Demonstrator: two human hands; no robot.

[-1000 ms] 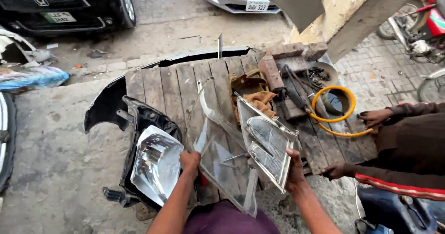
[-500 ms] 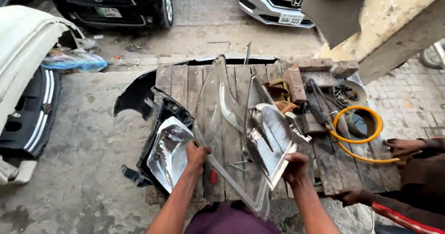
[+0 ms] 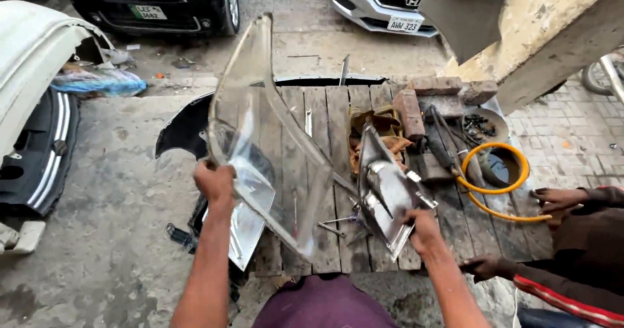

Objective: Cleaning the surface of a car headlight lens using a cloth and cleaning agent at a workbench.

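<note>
left hand (image 3: 214, 182): closed on lower edge of clear headlight lens (image 3: 266, 139), centre-left of frame; lens transparent, curved, scuffed, stood upright.
right hand (image 3: 424, 227): gripping chrome reflector housing (image 3: 387, 195), lower centre-right, tilted on edge.
change: lens now lifted clear of the housing and raised; half a second ago the two sat close together.
surface: wooden plank surface (image 3: 322, 117), loose screws beside housing.
below lens: second headlight unit (image 3: 244, 227), partly hidden by it.
right edge: another person's hands (image 3: 559, 201), yellow hose (image 3: 497, 182).
far: bricks (image 3: 435, 87), black car (image 3: 153, 3), silver car (image 3: 380, 0).
</note>
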